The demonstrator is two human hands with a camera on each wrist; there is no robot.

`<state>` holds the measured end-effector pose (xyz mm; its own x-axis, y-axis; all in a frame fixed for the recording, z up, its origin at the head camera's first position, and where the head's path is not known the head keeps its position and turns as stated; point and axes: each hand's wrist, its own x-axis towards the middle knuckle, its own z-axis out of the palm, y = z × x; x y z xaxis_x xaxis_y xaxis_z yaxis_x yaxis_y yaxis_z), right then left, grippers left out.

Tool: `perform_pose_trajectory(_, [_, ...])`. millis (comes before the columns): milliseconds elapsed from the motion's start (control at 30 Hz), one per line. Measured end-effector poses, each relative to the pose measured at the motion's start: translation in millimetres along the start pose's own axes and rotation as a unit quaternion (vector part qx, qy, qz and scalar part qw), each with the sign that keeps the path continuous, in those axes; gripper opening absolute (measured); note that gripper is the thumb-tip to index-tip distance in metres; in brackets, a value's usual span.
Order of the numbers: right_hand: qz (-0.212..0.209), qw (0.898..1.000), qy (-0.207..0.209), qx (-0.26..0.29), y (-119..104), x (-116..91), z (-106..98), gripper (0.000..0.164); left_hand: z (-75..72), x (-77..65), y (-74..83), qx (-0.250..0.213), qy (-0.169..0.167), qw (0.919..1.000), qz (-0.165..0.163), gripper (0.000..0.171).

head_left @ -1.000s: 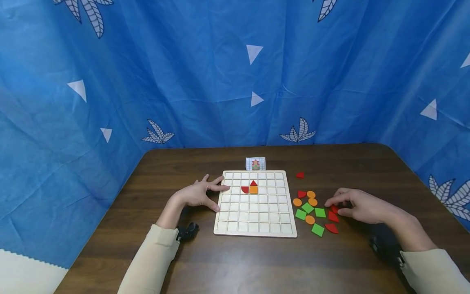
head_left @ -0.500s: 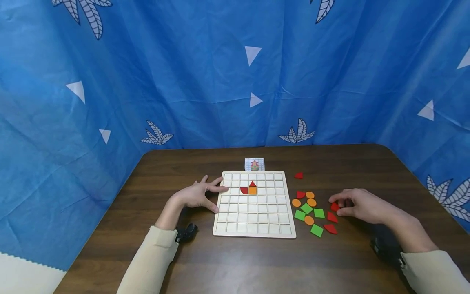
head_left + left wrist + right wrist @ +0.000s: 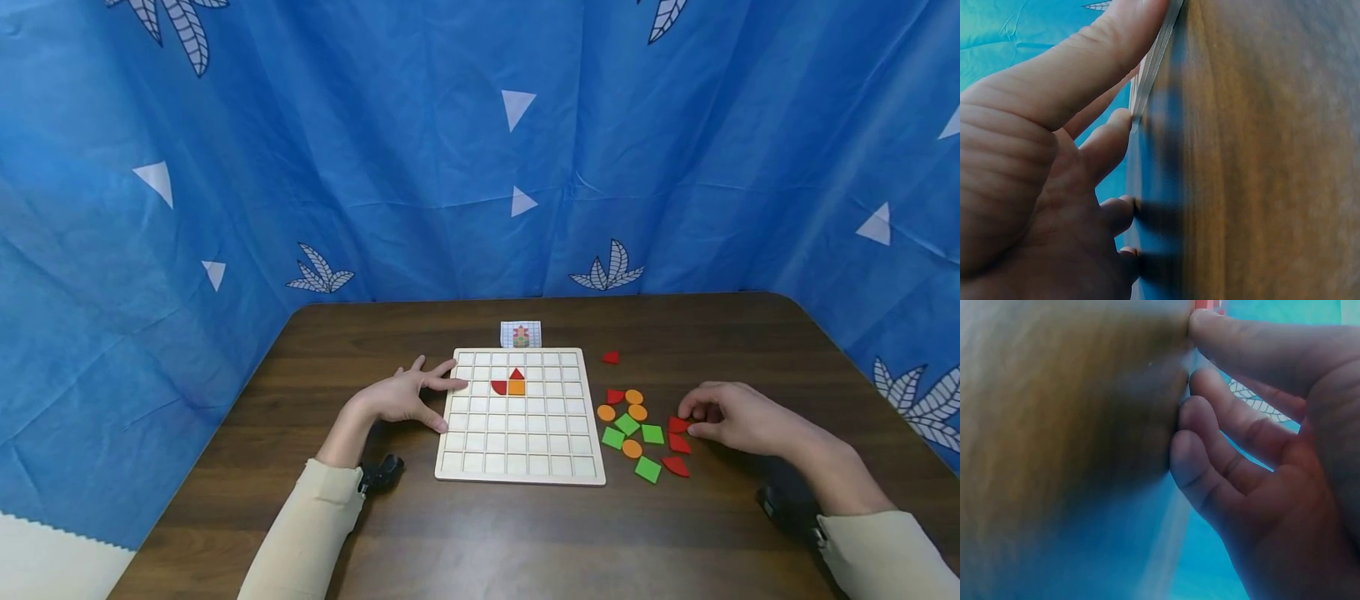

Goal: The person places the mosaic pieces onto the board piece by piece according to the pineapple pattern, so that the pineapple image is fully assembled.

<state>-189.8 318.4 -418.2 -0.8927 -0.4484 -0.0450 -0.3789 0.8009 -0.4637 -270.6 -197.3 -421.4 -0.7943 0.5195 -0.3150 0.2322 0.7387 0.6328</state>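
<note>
In the head view a cream grid board [image 3: 517,467] lies on the dark wooden table. On it sit an orange square tile [image 3: 517,387], a red triangle tile [image 3: 517,374] above it and a red quarter-circle tile [image 3: 499,387] to its left. My left hand [image 3: 401,397], fingers spread, rests at the board's left edge; the left wrist view shows the thumb [image 3: 1104,50] against that edge. My right hand [image 3: 738,417] has thumb and index finger at a red tile [image 3: 678,425], seemingly pinching its right side. In the right wrist view, the thumb hides the index fingertip and most of the tile.
Right of the board lie loose green square tiles [image 3: 648,470], orange round tiles [image 3: 632,449] and more red tiles [image 3: 676,467]. One red tile [image 3: 611,357] lies apart farther back. A small pattern card [image 3: 521,334] touches the board's far edge. A blue curtain [image 3: 450,167] hangs behind.
My right hand has shifted slightly right, and the red tile at its fingertips has shifted a little and shows more. The left hand and the board have stayed in place.
</note>
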Motion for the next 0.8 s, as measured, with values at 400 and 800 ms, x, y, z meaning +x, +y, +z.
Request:
perform_pose_trajectory(400, [-0.012,1.0,0.004,-0.02,-10,6,3,0.027,-0.9,-1.7,2.2,0.001,-0.001,1.0,0.003,0.075])
perform_pose_trajectory(800, [-0.001,0.999,-0.003,-0.042,-13,10,8,0.021,-0.2,-0.1,-0.1,0.0,0.0,1.0,0.0,0.075])
